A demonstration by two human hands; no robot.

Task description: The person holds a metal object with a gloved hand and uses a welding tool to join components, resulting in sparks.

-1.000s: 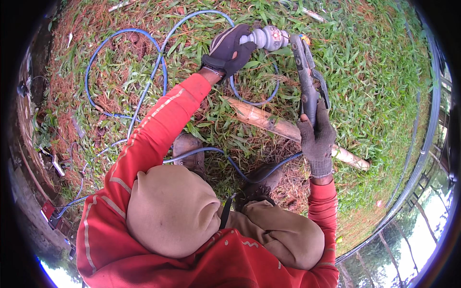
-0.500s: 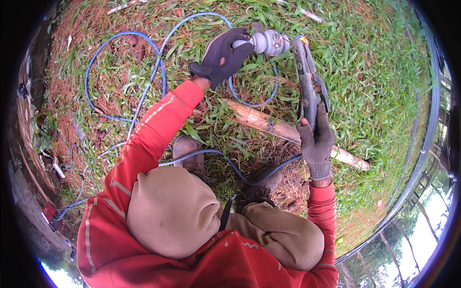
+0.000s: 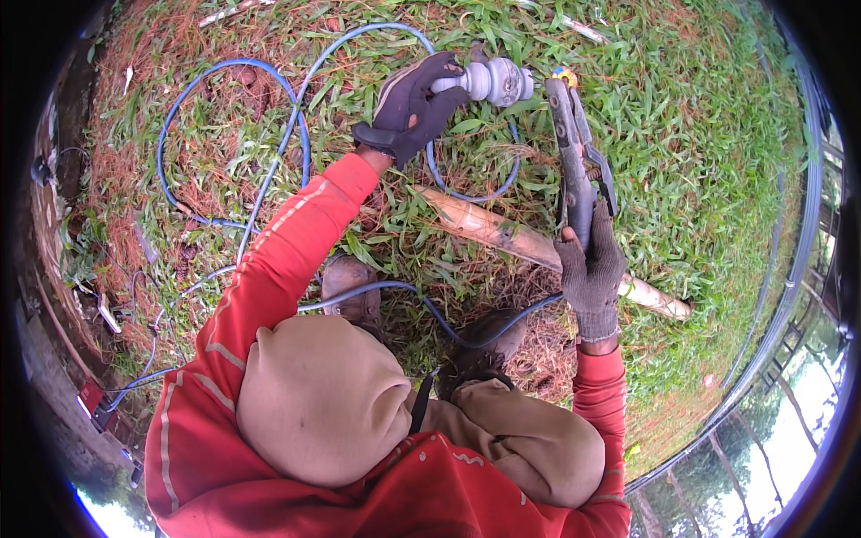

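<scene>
My left hand (image 3: pixel 414 108), in a dark glove, is closed round the narrow stem of a grey ribbed metal fitting (image 3: pixel 495 82) held sideways above the grass. The wide end of the fitting points right. My right hand (image 3: pixel 592 264), in a knitted glove, grips the lower handle of a long grey welding electrode holder (image 3: pixel 569 143) with a side lever. It stands nearly upright in view, jaws away from me. At its tip shows a small orange and blue spot (image 3: pixel 565 76), just right of the fitting and apart from it. A blue cable (image 3: pixel 484 341) runs to behind my right wrist.
A thick wooden pole (image 3: pixel 489 224) lies across the grass under my hands. More blue cable (image 3: pixel 300 117) loops at the left. My boots (image 3: pixel 352 287) stand near the pole. A red box-like thing (image 3: pixel 91 394) is at the far left; trees show at lower right.
The fitting has shifted slightly left with my left hand. The electrode holder's tip has dropped a little toward me, and the orange spot there shows more. Both grips are unchanged.
</scene>
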